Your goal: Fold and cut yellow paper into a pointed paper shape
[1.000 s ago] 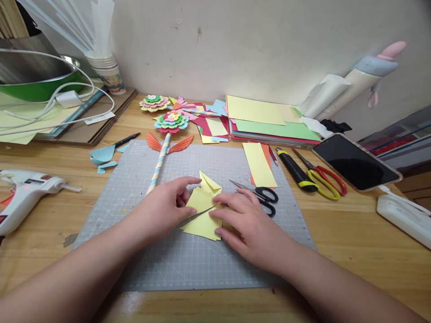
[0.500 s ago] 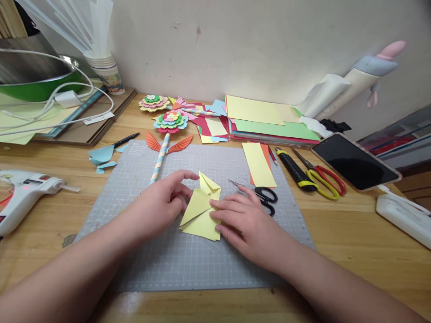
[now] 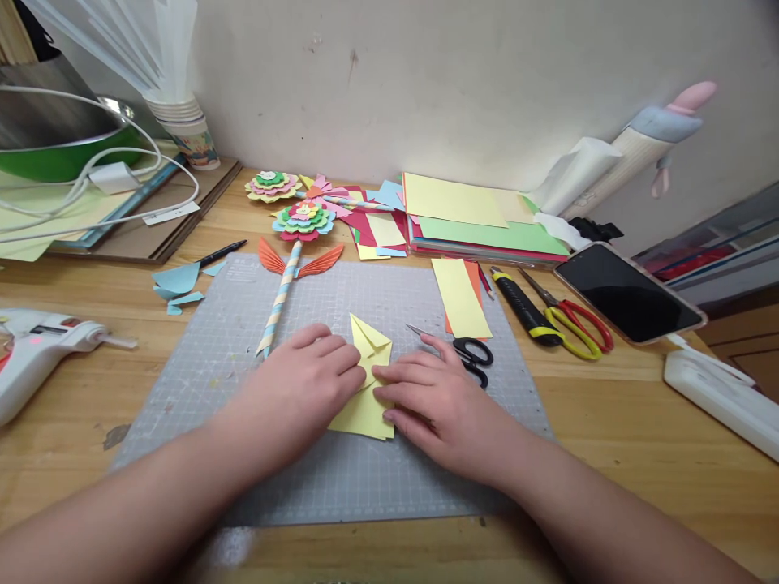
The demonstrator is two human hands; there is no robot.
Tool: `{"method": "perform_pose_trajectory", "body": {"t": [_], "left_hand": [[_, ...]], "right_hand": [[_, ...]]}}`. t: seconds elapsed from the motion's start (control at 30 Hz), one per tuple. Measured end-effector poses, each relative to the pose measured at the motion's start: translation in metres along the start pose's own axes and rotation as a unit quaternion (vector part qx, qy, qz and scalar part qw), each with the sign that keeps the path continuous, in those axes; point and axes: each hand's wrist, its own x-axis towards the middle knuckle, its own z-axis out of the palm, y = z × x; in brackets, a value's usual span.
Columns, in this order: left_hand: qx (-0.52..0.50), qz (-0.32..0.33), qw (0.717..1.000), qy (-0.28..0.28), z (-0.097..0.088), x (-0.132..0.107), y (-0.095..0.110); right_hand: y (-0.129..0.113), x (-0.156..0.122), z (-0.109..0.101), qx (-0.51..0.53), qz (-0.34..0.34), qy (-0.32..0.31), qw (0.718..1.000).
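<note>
A piece of folded yellow paper [image 3: 363, 414] lies on the grey cutting mat [image 3: 341, 487], its pointed, creased top showing between my hands. My left hand [image 3: 316, 373] covers the paper's left part with curled fingers, closed on the folded flap; its fingertips are partly hidden. Stretched out and slightly apart, the fingers of my right hand [image 3: 438, 397] rest on the right edge of the paper. Just beyond the right hand are black-handled scissors [image 3: 475, 354]. A paper flower with a striped stem [image 3: 283, 296] and orange leaves stands out behind the left hand.
Yellow and orange paper strips [image 3: 462, 298], a black-and-yellow cutter [image 3: 526, 307], pliers [image 3: 572, 320] and a phone [image 3: 630, 290] are on the right. On the left are a glue gun [image 3: 49, 349], blue scraps [image 3: 176, 280] and a pen [image 3: 223, 251]. Stacked coloured paper [image 3: 462, 203] sits by the wall.
My left hand has come down over the left flap of the yellow paper, and its fingers have curled in. My right hand stays at the paper's right edge. The view has shifted slightly.
</note>
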Motion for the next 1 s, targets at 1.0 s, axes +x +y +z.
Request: {"method": "perform_pose_trajectory", "body": {"t": [1.0], "left_hand": [[-0.075,-0.063,0.994,0.042,0.012,-0.009,0.021]], "right_hand": [[0.000,0.000,-0.003,0.098,-0.012,0.066,0.993]]}}
